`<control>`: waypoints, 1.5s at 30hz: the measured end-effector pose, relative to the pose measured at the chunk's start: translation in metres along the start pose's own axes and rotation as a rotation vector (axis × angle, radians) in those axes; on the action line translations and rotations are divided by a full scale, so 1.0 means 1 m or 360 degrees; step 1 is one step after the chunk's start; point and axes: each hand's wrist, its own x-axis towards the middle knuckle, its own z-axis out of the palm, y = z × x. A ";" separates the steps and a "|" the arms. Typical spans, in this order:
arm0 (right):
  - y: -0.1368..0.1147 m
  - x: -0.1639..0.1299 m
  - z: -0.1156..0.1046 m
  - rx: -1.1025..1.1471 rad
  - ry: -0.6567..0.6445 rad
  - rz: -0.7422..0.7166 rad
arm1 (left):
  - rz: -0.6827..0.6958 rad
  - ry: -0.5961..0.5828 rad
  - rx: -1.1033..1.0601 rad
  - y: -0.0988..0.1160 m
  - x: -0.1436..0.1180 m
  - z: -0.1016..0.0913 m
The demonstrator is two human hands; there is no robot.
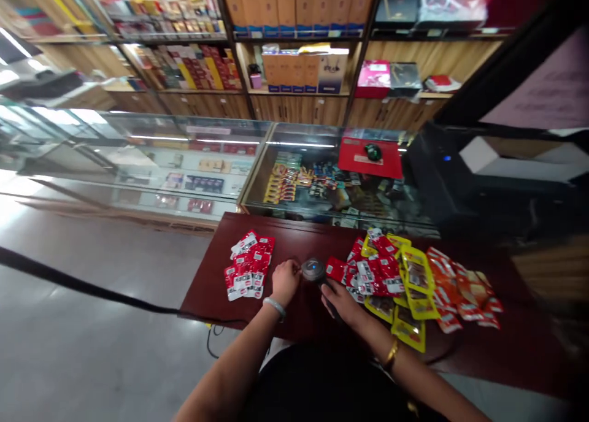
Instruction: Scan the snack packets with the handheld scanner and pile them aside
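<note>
My right hand (339,300) is wrapped round the handle of a dark handheld barcode scanner (313,268), whose round head shows a small blue light. Just left of that head is my left hand (285,281), its fingers curled together; what they hold, if anything, is hidden. Red and white snack packets (251,265) lie in overlapping rows left of my left hand. To the right of the scanner is a loose heap of similar red packets (378,275), mixed with yellow-edged packets (418,275). Beyond them lie orange-red packets (467,290).
Everything rests on a dark red-brown table (207,287). A glass display counter (257,170) runs behind it, with a red mat (370,157) on top. A black machine (497,195) stands at right. A dark cable (115,293) crosses the lower left.
</note>
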 end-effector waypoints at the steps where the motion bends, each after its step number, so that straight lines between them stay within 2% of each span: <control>1: 0.002 -0.008 -0.011 0.0018 0.0061 0.0010 | 0.0058 -0.0038 0.0008 0.014 0.003 0.007; 5: 0.015 -0.039 -0.051 0.0097 0.0311 0.0046 | 0.0221 -0.0132 0.0128 0.063 0.014 0.027; 10: 0.031 -0.064 -0.085 0.0237 0.0505 0.0150 | 0.0441 -0.0266 0.0390 0.103 0.031 0.040; 13: 0.036 -0.068 -0.093 0.0303 0.0572 0.0178 | 0.0580 -0.0324 0.0496 0.120 0.041 0.049; 17: 0.038 -0.066 -0.097 0.0331 0.0564 0.0143 | 0.0732 -0.0357 0.0638 0.137 0.047 0.059; 20: 0.035 -0.063 -0.097 0.0330 0.0538 0.0135 | 0.0697 -0.0448 0.0698 0.138 0.050 0.058; 22: 0.030 -0.061 -0.096 0.0321 0.0511 0.0149 | 0.0554 -0.0573 0.0649 0.128 0.053 0.054; 24: 0.025 -0.058 -0.095 0.0292 0.0488 0.0167 | 0.0398 -0.0665 0.0498 0.109 0.057 0.048; 26: 0.019 -0.054 -0.092 0.0245 0.0457 0.0181 | 0.0231 -0.0641 0.0269 0.084 0.061 0.041; 30: 0.006 -0.039 -0.076 0.0108 0.0282 0.0144 | -0.0197 -0.0356 -0.0329 0.028 0.064 0.025; 34: -0.004 -0.015 -0.046 -0.0080 0.0005 0.0121 | -0.0398 -0.0077 -0.0768 -0.019 0.056 0.008; 39: -0.007 0.017 -0.005 -0.0254 -0.0323 0.0096 | -0.0463 0.0119 -0.1028 -0.055 0.038 -0.008; 45: -0.007 0.045 0.033 -0.0331 -0.0489 0.0149 | -0.0580 0.0247 -0.1222 -0.088 0.023 -0.025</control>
